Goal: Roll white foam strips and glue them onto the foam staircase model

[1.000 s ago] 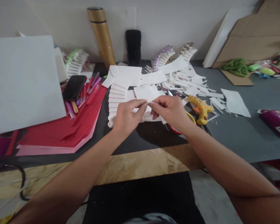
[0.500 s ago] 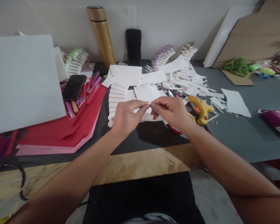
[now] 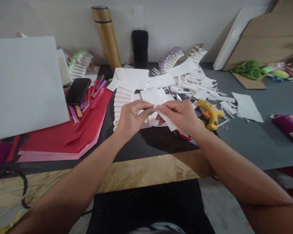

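Note:
Between my two hands is a white paper strip (image 3: 169, 122), its end pinched at the fingertips. My left hand (image 3: 133, 117) is closed, thumb and forefinger pressed on that end. My right hand (image 3: 180, 115) is closed on the same strip, and the strip's free part hangs below its fingers. Behind my left hand lies a curved white stair-like piece (image 3: 123, 100). Partly hidden under my right hand are scissors with a red handle (image 3: 185, 135). Just right of that hand rests a yellow glue gun (image 3: 211, 113).
White paper scraps (image 3: 197, 86) cover the table's middle back. Red sheets (image 3: 63, 138), a phone (image 3: 78, 91) and markers (image 3: 97, 94) lie left, beside a large white board (image 3: 26, 87). A gold flask (image 3: 108, 39) stands at the wall. A purple object (image 3: 289, 125) sits far right.
More of the white strip now shows below my right fingers. My fingertips have shifted slightly, while both hands stay in nearly the same place.

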The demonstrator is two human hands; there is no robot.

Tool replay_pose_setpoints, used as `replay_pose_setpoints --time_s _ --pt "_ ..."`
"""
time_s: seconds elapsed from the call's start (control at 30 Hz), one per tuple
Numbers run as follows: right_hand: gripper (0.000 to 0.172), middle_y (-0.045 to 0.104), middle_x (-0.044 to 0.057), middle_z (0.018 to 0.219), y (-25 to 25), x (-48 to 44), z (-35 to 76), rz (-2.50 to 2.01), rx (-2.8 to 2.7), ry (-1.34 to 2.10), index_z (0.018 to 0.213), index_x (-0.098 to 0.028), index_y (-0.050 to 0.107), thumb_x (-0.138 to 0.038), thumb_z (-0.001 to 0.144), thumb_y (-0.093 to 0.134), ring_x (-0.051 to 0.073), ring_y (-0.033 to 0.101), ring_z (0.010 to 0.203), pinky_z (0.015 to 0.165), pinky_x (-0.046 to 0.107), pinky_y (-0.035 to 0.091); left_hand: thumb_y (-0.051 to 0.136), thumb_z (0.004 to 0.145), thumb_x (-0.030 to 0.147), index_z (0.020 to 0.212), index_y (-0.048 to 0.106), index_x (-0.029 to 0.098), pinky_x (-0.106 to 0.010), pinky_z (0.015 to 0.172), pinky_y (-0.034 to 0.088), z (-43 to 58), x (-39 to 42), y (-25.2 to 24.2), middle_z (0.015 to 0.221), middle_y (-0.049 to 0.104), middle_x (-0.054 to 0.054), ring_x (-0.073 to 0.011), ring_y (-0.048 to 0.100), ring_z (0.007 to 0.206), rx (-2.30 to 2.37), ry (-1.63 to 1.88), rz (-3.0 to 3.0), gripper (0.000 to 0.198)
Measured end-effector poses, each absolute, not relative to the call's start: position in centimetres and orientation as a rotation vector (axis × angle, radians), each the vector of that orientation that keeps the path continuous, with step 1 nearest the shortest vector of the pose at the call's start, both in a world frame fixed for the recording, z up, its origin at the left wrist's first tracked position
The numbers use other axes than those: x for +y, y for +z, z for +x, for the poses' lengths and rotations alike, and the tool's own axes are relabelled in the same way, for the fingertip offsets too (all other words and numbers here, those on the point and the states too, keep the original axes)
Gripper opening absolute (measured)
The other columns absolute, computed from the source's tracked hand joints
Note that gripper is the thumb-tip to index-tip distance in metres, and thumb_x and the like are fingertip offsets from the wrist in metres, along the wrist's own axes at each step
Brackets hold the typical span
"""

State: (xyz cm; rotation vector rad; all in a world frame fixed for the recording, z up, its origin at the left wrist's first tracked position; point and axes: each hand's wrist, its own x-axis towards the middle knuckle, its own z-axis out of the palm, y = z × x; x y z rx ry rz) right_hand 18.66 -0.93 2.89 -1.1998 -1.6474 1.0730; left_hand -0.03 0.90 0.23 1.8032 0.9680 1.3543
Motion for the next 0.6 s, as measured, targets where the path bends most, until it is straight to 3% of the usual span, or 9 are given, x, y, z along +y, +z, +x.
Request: replay_pose_setpoints --time_s 0.1,0.2,0.3,0.43,0.6 --pt "0.050 0.075 0.012 0.071 2.89 -0.34 18.74 -1.159 -1.237 1.627 0.079 -0.014 0.072 -0.058 0.097 0.057 0.021 0.071 0.059 0.061 0.035 0.062 0.079 0.083 0.023 0.083 0.081 0.023 -0.033 0.080 0.058 -0.17 1.06 0.19 0.087 0.080 -0.003 -0.0183 0.073 0.083 0.989 1.390 1.809 0.002" --pt "0.037 0.074 0.013 0.075 3.06 -0.08 18.87 -1.081 -1.062 1.884 0.083 -0.012 0.071 -0.043 0.099 0.059 0.020 0.070 0.060 0.064 0.036 0.065 0.077 0.084 0.022 0.084 0.081 0.024 -0.033 0.082 0.058 -0.32 1.20 0.15 0.088 0.079 -0.003 -0.0179 0.073 0.083 0.989 1.384 1.825 0.004" --pt "0.028 0.069 0.007 0.070 3.30 -0.29 18.85 -1.039 -1.059 1.863 0.079 -0.011 0.070 -0.035 0.094 0.070 0.014 0.062 0.054 0.062 0.034 0.065 0.077 0.085 0.024 0.083 0.080 0.024 -0.033 0.083 0.057 -0.38 1.27 0.11 0.086 0.079 -0.003 -0.0178 0.072 0.084 0.967 1.399 1.849 0.004" --pt "0.034 0.060 0.000 0.063 3.30 -0.64 18.76 -0.990 -1.182 1.787 0.074 -0.012 0.072 -0.042 0.082 0.083 0.009 0.050 0.052 0.063 0.034 0.066 0.076 0.087 0.024 0.083 0.080 0.023 -0.032 0.083 0.056 -0.37 1.33 -0.01 0.087 0.079 -0.003 -0.0173 0.072 0.085 0.960 1.400 1.889 0.005" --pt "0.032 0.057 -0.002 0.062 2.81 -0.51 18.86 -1.012 -1.291 1.670 0.074 -0.014 0.074 -0.044 0.077 0.086 0.009 0.051 0.056 0.065 0.034 0.064 0.077 0.087 0.027 0.083 0.080 0.022 -0.031 0.081 0.056 -0.40 1.47 -0.20 0.087 0.079 -0.004 -0.0176 0.072 0.085 0.925 1.425 1.933 0.007"
